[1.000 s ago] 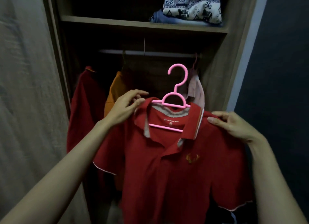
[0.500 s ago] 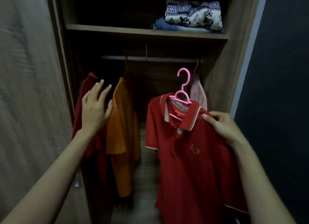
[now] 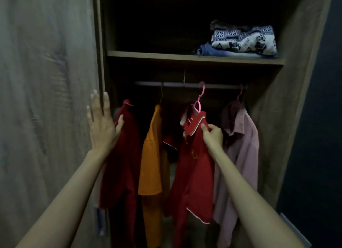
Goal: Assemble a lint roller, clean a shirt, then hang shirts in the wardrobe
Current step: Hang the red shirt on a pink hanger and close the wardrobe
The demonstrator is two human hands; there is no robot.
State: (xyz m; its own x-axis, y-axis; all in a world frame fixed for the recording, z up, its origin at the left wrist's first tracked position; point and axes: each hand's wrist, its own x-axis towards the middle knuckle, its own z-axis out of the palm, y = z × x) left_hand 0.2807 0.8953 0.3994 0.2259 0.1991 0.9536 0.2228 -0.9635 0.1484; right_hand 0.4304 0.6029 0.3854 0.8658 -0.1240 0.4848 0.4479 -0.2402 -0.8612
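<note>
The red shirt (image 3: 192, 166) on its pink hanger (image 3: 200, 97) is pinched at the collar by the right hand (image 3: 212, 136); the hook is raised to the rail (image 3: 185, 84), at 12 o'clock. The hook should be set fully over the rail before release. The left hand (image 3: 102, 123) is spread open and empty. An orange shirt (image 3: 151, 155) at 9 o'clock and a pink shirt (image 3: 242, 146) at 3 o'clock crowd the gap.
</note>
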